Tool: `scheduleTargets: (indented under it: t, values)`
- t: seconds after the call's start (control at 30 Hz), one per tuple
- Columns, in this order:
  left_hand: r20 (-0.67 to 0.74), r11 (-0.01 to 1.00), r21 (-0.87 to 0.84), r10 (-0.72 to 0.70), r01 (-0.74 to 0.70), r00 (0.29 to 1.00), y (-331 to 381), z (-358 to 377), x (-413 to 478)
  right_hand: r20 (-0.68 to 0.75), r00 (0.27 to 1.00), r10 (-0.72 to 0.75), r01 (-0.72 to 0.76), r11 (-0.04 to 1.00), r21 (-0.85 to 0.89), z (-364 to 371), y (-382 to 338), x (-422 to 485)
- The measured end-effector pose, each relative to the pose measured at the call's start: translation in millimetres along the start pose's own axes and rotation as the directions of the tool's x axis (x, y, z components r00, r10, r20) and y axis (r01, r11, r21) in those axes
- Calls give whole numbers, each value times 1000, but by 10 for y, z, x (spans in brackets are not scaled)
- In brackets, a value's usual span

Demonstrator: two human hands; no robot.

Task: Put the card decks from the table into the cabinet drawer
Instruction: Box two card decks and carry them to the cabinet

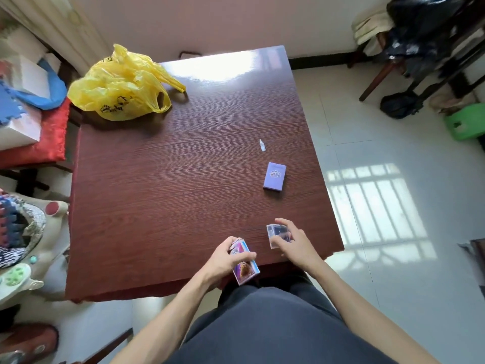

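Observation:
My left hand point(227, 257) grips a pink-and-purple card deck point(246, 269) with a blue edge, held over the near edge of the dark red wooden table point(162, 179). My right hand point(294, 244) closes its fingers over a blue-grey card deck point(273, 233) lying near the table's front right corner. A third, lavender card deck point(274, 176) lies flat farther back along the right side, apart from both hands. No cabinet drawer is in view.
A crumpled yellow plastic bag point(123, 85) sits at the table's far left corner. A small white scrap point(262, 145) lies behind the lavender deck. A red cushion point(49, 137) with boxes stands left; a dark chair point(420, 48) and green stool point(464, 122) stand on the tiled floor right.

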State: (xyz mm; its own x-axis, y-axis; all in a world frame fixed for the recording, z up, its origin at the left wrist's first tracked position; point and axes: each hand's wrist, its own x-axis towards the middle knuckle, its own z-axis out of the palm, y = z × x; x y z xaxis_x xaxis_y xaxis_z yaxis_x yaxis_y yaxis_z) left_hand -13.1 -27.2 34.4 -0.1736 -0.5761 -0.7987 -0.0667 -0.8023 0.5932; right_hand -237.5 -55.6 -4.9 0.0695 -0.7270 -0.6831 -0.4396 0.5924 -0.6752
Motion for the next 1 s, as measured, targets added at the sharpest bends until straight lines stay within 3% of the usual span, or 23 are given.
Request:
scheduleTargets:
  t: [0.1,0.2,0.33,0.53,0.7,0.83,1.0]
  values:
    - [59,999,28,-45,43,997,-39,87,-103,13,998,69,-70,978,198,7,52,-11]
    - [53,998,17,-66,65,996,-20,130,-108,64,987,150,-162,948,273,2,35,-9]
    - [7,991,-86,-104,105,995,142,162,-59,85,971,222,-236,944,232,17,-83,40]
    - [9,994,39,106,-106,994,219,113,25,233,949,214,-255,953,162,15,-380,135]
    - [-58,979,39,203,-201,978,219,100,90,353,927,125,-145,989,31,-61,-523,189]
    - [-82,979,73,197,-191,977,238,103,137,422,898,123,-143,990,16,-55,-554,247]
    - [37,979,-200,35,-27,999,246,100,123,441,891,109,-108,994,-27,-51,-542,306]
